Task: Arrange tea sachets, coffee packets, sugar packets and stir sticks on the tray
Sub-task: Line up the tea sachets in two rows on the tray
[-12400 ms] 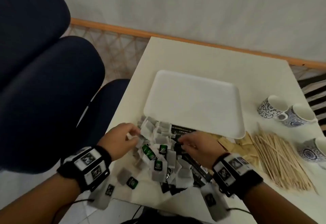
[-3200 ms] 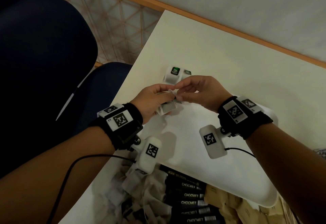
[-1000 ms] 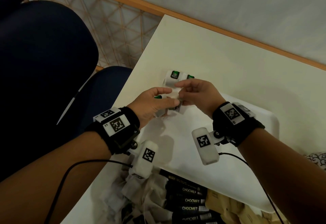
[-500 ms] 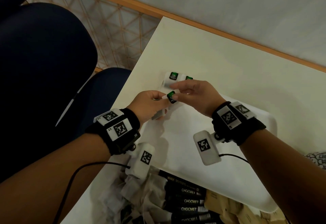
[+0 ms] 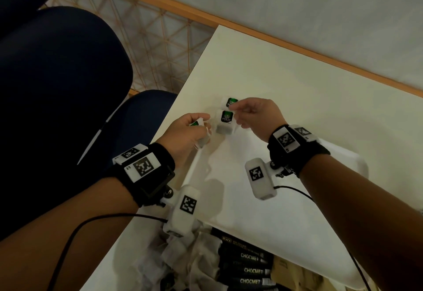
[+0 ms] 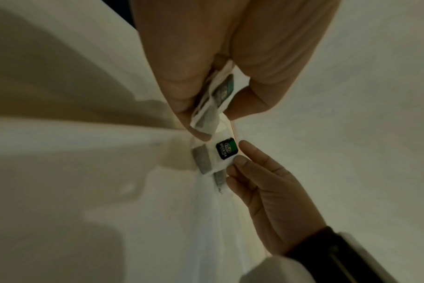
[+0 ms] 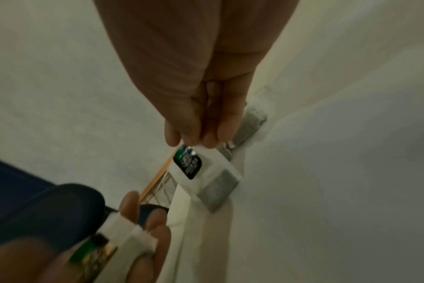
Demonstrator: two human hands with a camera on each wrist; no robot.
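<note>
At the frame's upper middle, the right hand (image 5: 254,114) pinched a light, limp tea sachet (image 5: 225,122) by its top edge over the tray (image 5: 297,210) corner, while the left hand (image 5: 187,132) clutched spare sachets (image 6: 212,101).

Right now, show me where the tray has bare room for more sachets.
The white tray is bare over its middle, between the two wrists, and toward its right end. Its far-left corner is crowded: one tea sachet lies there, and the right hand pinches a second sachet beside it. The left hand holds spare sachets at the left rim.
</note>
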